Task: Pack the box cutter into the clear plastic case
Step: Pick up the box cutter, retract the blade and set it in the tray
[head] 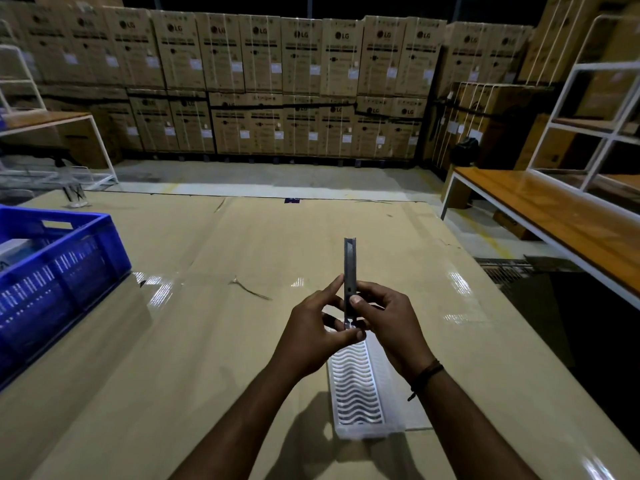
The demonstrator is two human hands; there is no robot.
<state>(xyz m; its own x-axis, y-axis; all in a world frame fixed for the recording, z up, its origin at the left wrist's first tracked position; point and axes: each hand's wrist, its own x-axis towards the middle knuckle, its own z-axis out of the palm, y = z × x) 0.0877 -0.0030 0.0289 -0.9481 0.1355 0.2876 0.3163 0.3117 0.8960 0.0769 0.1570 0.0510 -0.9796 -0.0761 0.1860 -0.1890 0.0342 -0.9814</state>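
A slim grey box cutter [349,261] stands upright in the air above the cardboard-covered table, held at its lower end by both hands. My left hand [313,336] pinches it from the left. My right hand [389,322] grips it from the right with the thumb pressed on its front. Below and just behind the hands lies the clear plastic case [360,393], long and narrow, with a wavy white ribbed insert. Its far end is hidden by my hands.
A blue plastic crate [52,268] stands at the left edge of the table. The table drops off on the right near a wooden bench [540,209] with a white metal frame. Stacked cardboard boxes [263,84] line the back wall.
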